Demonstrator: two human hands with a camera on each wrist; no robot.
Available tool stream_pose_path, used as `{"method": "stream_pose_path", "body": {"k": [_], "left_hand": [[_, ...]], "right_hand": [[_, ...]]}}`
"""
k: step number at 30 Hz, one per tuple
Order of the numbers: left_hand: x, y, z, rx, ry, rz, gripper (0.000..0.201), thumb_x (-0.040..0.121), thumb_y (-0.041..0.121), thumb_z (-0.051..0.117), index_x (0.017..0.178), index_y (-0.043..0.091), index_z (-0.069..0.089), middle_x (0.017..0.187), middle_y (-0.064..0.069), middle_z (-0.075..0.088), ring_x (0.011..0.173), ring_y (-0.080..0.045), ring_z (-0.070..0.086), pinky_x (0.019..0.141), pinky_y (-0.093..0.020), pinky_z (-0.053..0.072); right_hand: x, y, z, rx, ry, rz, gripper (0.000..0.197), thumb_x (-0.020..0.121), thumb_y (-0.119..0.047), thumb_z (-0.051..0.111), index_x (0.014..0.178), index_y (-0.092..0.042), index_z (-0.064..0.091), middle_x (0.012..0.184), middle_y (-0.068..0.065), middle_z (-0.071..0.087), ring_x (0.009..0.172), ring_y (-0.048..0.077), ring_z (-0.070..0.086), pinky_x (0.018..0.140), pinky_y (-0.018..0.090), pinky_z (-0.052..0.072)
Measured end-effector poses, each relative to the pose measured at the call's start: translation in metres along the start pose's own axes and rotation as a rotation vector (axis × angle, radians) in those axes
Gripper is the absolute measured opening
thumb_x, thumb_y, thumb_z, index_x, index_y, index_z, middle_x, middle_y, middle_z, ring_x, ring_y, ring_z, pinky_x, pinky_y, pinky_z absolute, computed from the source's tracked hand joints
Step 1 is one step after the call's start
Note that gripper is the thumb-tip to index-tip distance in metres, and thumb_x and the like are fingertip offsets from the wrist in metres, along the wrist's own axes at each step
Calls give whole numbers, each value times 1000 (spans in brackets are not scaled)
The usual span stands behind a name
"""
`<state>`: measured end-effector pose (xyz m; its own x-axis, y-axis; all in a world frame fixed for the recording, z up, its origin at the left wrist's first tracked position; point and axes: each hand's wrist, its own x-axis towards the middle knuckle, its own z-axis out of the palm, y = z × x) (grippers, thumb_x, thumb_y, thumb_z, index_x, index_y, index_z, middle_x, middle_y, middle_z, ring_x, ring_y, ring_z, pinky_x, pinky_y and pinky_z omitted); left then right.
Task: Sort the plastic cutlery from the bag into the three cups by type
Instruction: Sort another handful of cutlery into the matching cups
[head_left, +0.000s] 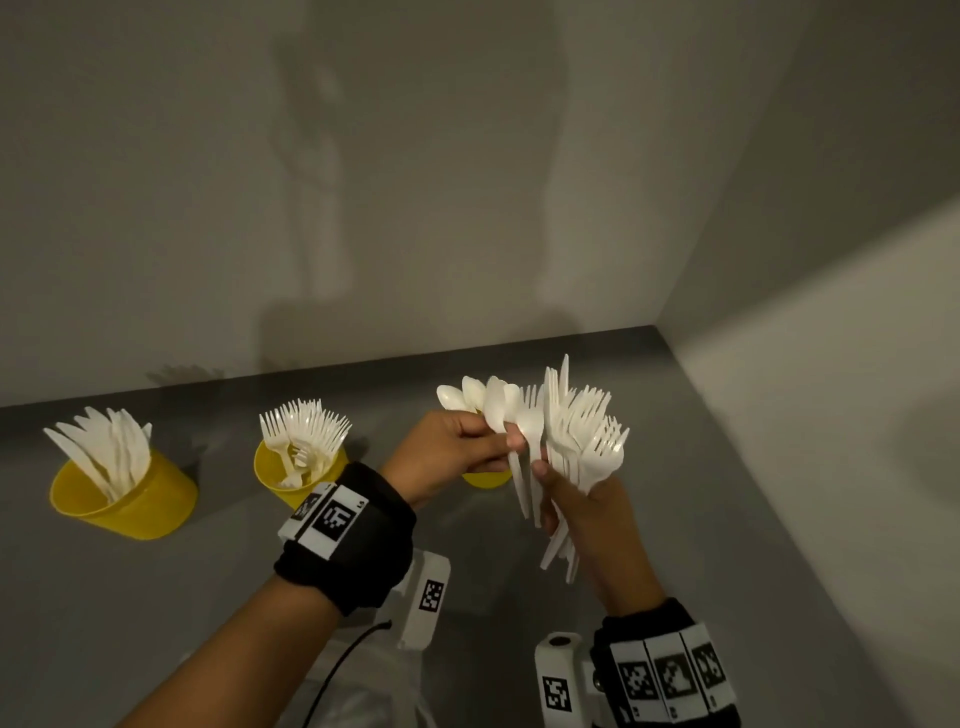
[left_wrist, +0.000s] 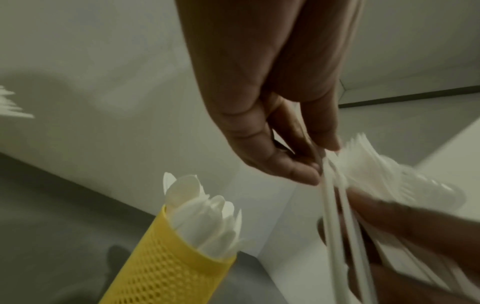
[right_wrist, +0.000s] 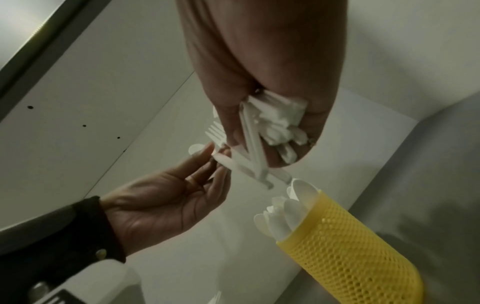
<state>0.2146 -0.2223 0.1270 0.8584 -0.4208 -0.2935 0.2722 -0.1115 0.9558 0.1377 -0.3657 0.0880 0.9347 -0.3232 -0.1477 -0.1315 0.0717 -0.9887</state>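
My right hand (head_left: 582, 514) holds a thick bundle of white plastic cutlery (head_left: 582, 441), the fingers curled around the handles, with the fork heads fanning out above and the handle ends showing below the palm. My left hand (head_left: 452, 452) is just beside it, and its fingertips (head_left: 515, 441) pinch a spoon (head_left: 524, 441) at the left edge of the bundle. In the left wrist view the fingertips close on thin white handles (left_wrist: 335, 216), but the picture is blurred there and I cannot tell how many pieces they pinch. Both hands are above the table (head_left: 156, 597), near its right side.

Directly behind and under my left hand stands a yellow cup (head_left: 485, 479), mostly hidden in the head view; the wrist views show its mesh wall and the spoons (right_wrist: 288, 209) that stand in it. To the left of my left wrist there is a second yellow cup (head_left: 270, 470), with forks (head_left: 306, 423) that point upward. Further left, well apart from the hands, the third yellow cup (head_left: 124, 504) carries knives (head_left: 104, 447).

The table is grey and smooth. It stands in a corner between two pale walls (head_left: 415, 182), and shadows fall on the back wall. On both wrists I wear black bands (head_left: 353, 540) with black-and-white square markers.
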Motion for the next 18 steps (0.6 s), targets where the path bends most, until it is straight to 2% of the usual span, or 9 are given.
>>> {"method": "stream_pose_path", "body": {"k": [2,4,7,9,12,14,16,18], "left_hand": [[2,7,-8,-66,119,43,16,79,9,65,93,2,70,94,-15,71,94,-26,65,88,-31,55],[9,11,-21,-101,302,112,18,80,8,65,96,2,69,92,-15,70,92,-25,64,90,-35,54],[26,6,-36,-13,458,167,10,79,10,66,86,15,72,84,-2,69,89,-21,63,93,-37,50],[41,-4,-34,57,490,148,13,76,11,70,84,20,72,87,-4,71,91,-22,64,94,-38,49],[59,-23,-23,357,496,74,31,72,14,72,102,15,66,102,-9,70,94,-23,63,88,-33,49],[67,-32,-19,524,489,63,36,69,20,73,103,20,63,103,-7,69,100,-27,61,92,-40,49],[70,-32,-18,631,484,79,35,68,26,73,102,23,64,104,-6,68,104,-30,58,95,-43,47],[68,-27,-19,708,450,86,39,70,31,73,107,22,64,114,-7,64,112,-30,52,98,-40,42]], "right_hand": [[0,1,-4,52,44,15,9,84,-21,63,78,-14,62,51,10,52,43,17,48,44,23,42],[2,5,-10,77,85,48,19,84,-26,63,85,-8,61,49,7,52,41,16,48,41,21,40],[5,12,-19,53,119,112,29,85,-30,60,91,-2,60,54,8,53,42,15,50,44,23,40],[4,15,-21,50,124,120,34,85,-31,59,94,2,58,54,10,52,42,15,50,45,23,41],[1,16,-18,64,109,95,35,85,-30,60,107,-3,58,63,7,56,50,17,52,51,26,42],[-2,14,-13,54,81,88,36,85,-29,60,114,-8,56,76,6,58,59,16,55,54,25,45],[-5,10,-9,62,69,82,28,85,-25,61,110,-13,59,80,5,60,61,15,57,53,22,47],[-8,5,-5,77,67,64,16,84,-20,62,100,-23,61,79,5,63,61,17,58,52,24,48]]}}
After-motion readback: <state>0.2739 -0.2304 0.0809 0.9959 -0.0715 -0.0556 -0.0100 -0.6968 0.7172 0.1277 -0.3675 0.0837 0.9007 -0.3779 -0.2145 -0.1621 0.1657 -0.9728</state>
